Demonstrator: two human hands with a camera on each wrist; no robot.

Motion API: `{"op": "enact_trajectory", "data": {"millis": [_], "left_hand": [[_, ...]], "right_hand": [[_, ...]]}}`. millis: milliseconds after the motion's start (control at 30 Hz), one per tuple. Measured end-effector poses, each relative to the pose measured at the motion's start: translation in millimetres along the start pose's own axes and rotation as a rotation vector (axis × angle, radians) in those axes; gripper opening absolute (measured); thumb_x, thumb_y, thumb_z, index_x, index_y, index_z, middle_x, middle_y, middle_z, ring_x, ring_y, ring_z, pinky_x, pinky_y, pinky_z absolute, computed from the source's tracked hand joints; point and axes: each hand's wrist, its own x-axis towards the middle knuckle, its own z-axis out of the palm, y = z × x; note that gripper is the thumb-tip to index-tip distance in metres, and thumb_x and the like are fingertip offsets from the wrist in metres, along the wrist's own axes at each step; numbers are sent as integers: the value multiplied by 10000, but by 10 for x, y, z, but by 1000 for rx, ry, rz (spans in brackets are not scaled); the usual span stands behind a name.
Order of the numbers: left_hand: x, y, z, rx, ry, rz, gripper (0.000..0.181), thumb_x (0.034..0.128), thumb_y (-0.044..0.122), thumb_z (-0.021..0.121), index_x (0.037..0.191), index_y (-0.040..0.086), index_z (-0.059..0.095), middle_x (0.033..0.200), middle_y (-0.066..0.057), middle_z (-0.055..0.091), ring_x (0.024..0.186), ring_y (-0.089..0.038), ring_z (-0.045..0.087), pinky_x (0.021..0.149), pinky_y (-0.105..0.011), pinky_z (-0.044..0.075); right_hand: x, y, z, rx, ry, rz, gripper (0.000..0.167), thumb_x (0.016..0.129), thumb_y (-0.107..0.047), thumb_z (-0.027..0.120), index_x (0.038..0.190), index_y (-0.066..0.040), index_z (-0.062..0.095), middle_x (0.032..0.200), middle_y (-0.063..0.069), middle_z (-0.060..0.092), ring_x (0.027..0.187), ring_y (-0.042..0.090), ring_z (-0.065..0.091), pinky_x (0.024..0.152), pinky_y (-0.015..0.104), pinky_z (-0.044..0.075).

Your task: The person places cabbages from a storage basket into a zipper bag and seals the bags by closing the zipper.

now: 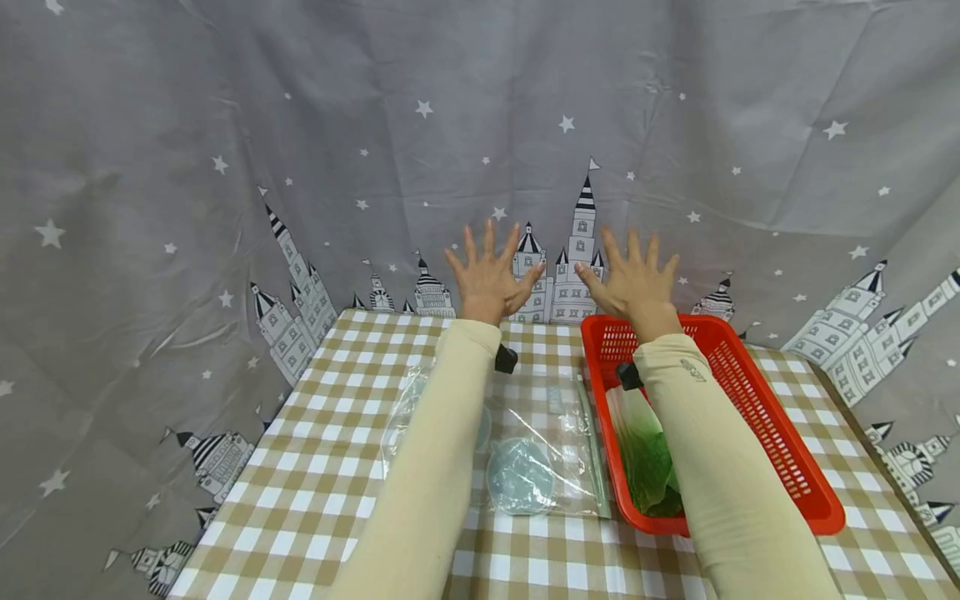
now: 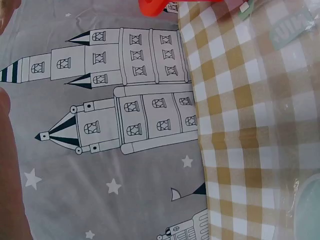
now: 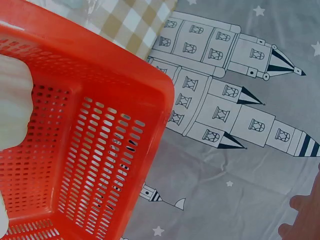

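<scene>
Both hands are raised with fingers spread and hold nothing. My left hand (image 1: 491,279) is above the table's far edge, in front of the curtain. To its right, my right hand (image 1: 636,282) hovers over the far end of a red plastic basket (image 1: 828,512). Inside the basket lie leafy vegetables (image 1: 647,458) with pale stalks and green leaves, partly hidden by the right forearm. A clear zip bag (image 1: 522,477) printed with pale blue circles lies flat left of the basket, partly covered by the left forearm. The wrist views catch only bits of each hand (image 2: 11,180) (image 3: 306,215).
A brown-and-white checked cloth (image 1: 300,475) covers the table. Behind it hangs a grey curtain (image 1: 450,167) with stars and castles. The basket's slotted wall (image 3: 100,165) stands near the table's far edge.
</scene>
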Motion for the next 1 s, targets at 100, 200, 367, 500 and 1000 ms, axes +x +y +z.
{"op": "enact_trajectory", "data": {"millis": [100, 200, 367, 500, 1000], "left_hand": [[-20, 30, 26, -5, -5, 1, 825, 868, 805, 86, 1554, 381, -87, 1626, -90, -97, 1445, -422, -125, 1043, -724, -27], [-97, 126, 97, -13, -3, 30, 806, 903, 769, 147, 1577, 348, 16, 1633, -113, 29, 1457, -435, -29, 1062, -714, 34], [-482, 419, 463, -75, -23, 130, 597, 929, 507, 521, 1443, 209, 456, 1428, -118, 480, 1253, -364, 472, 968, -558, 396], [-1025, 679, 966, -219, -123, 119, 491, 787, 407, 721, 1170, 137, 575, 1080, -92, 592, 937, -308, 603, 705, -453, 498], [-1644, 407, 1115, -502, -28, 56, 285, 825, 262, 555, 565, 189, 464, 509, 27, 462, 443, -157, 437, 400, -364, 355]], "right_hand": [[3, 5, 13, -1, -3, -3, 880, 888, -786, 123, 1579, -267, -44, 1602, 241, 7, 1421, 524, -35, 1021, 744, -64], [-21, 0, 37, 6, 6, -12, 866, 902, -770, 143, 1581, -261, -30, 1599, 247, 42, 1419, 530, -10, 1025, 745, -45], [-181, -47, 155, 54, 33, -59, 830, 936, -723, 206, 1588, -225, 74, 1585, 250, 135, 1414, 523, 100, 1042, 736, 26], [-400, -101, 338, 123, 26, -112, 769, 965, -668, 271, 1584, -234, 133, 1578, 223, 189, 1405, 499, 167, 1048, 725, 82], [-1131, -159, 697, 190, -53, -307, 647, 982, -498, 472, 1496, -112, 403, 1504, 236, 360, 1393, 487, 245, 1063, 698, 149]]}}
